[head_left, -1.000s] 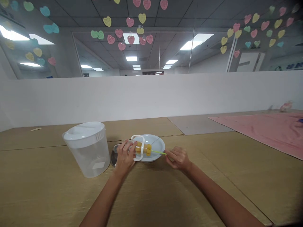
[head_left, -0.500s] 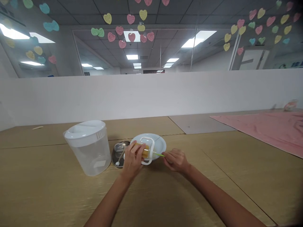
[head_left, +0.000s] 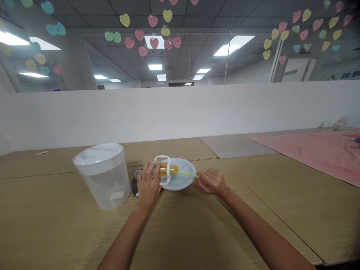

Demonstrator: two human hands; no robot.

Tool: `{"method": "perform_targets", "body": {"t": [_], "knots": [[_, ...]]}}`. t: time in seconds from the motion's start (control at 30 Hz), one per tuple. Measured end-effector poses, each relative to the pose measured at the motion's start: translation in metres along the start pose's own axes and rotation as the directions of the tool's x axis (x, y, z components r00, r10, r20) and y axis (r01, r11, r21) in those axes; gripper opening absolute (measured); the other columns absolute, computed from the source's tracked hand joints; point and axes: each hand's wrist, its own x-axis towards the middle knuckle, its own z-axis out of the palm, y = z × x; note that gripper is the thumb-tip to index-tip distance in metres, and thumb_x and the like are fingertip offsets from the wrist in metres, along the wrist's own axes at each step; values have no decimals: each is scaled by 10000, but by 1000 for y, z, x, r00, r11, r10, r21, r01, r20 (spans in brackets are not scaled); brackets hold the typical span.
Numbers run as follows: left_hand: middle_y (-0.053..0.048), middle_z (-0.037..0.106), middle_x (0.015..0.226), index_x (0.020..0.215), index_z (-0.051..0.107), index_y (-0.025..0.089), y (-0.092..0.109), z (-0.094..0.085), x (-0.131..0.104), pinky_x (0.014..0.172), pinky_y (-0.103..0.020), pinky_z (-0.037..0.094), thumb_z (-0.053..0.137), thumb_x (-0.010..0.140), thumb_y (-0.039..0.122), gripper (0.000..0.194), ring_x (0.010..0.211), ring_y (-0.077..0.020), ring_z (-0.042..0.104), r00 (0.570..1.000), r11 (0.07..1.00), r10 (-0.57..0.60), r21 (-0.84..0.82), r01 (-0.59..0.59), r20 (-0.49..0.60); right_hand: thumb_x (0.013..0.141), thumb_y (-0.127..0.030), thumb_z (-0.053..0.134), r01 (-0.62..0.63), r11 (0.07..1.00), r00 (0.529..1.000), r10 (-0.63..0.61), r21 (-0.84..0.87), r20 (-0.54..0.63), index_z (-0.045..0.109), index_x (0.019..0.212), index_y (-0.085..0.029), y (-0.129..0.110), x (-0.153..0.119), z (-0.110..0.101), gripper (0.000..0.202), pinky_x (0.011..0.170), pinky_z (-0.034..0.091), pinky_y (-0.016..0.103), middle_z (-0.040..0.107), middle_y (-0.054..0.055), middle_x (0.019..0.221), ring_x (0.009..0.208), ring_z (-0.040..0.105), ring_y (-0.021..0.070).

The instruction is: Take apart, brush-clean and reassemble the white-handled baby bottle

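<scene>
My left hand [head_left: 149, 183] is wrapped round an amber bottle [head_left: 172, 169] with a white double-loop handle [head_left: 168, 167], tipped on its side above a pale bowl [head_left: 181, 183]. Between the fingertips of my right hand [head_left: 212, 180] is one end of a thin green stick [head_left: 189, 174]. Its other end reaches the bottle's amber right end; how far in it goes I cannot tell. Partly behind my left hand sits a dark metal dish [head_left: 134, 187], its contents mostly covered.
A clear bucket with a white lid [head_left: 98, 159] stands left of the dish. A pink cloth [head_left: 317, 153] covers the right side of the tan table [head_left: 180, 232]. A white wall [head_left: 157, 114] with glass above closes off the back.
My left hand and the bottle have moved left and slightly up, away from my right hand. More of the green stick shows between them, and my left hand now covers more of the metal dish.
</scene>
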Motion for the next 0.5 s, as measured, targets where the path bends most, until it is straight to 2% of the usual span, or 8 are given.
{"method": "perform_targets", "body": {"t": [0.13, 0.5], "knots": [[-127, 575, 1064, 1152, 523, 151, -6, 0, 1, 858, -357, 328, 481, 816, 142, 339, 1108, -265, 487, 1000, 1000, -10, 21, 10, -4, 799, -205, 557, -17, 1000, 1000, 17, -19, 5, 608, 728, -179, 2, -4, 2, 91, 487, 277, 243, 479, -37, 463, 440, 399, 75], [-145, 555, 1115, 1196, 500, 155, -10, 0, -1, 896, -387, 310, 488, 757, 114, 441, 1145, -281, 460, 998, 999, -42, 34, 41, 36, 786, -207, 578, -85, 996, 996, 84, 34, 18, 614, 723, -183, 7, -11, 6, 77, 482, 286, 249, 514, -28, 479, 441, 420, 78]]}}
